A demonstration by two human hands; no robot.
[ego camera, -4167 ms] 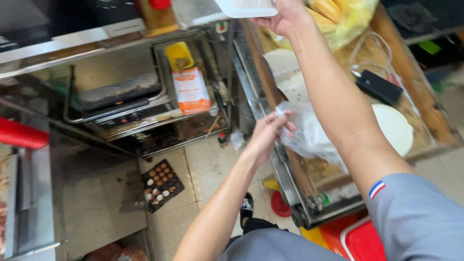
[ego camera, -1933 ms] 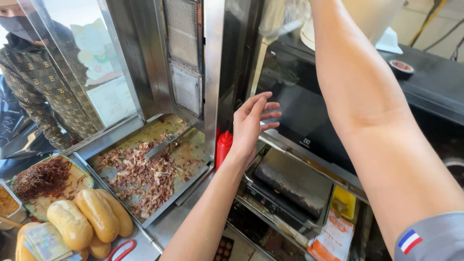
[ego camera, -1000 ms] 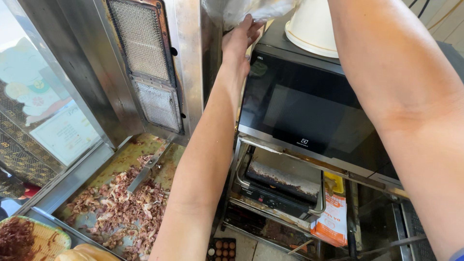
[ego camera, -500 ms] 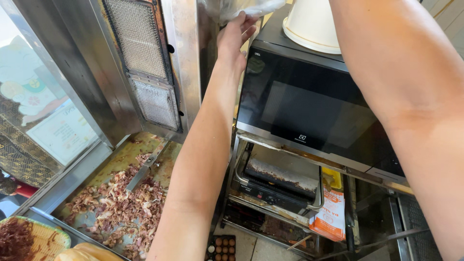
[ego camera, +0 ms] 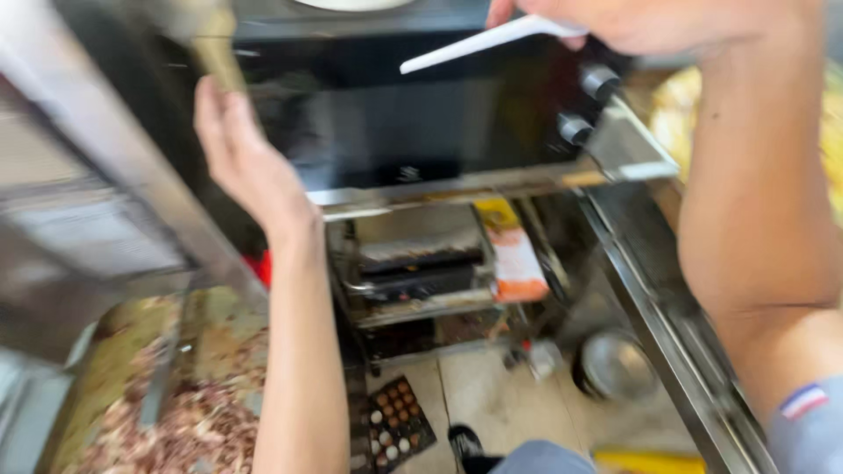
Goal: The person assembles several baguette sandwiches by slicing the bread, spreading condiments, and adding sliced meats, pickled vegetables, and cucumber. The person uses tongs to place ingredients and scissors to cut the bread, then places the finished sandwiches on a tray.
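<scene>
Above a black oven [ego camera: 421, 123], the right hand [ego camera: 667, 22] pinches a thin white plastic strip [ego camera: 487, 42] by one end; light and bendy, it looks best held near that end. Left hand [ego camera: 241, 162] hangs open, empty, beside the oven's door.

Bare forearms, grey short sleeve [ego camera: 803, 421] w/ small red-white-blue flag patch [ego camera: 803, 401]; dark shoe [ego camera: 465, 439].
</scene>
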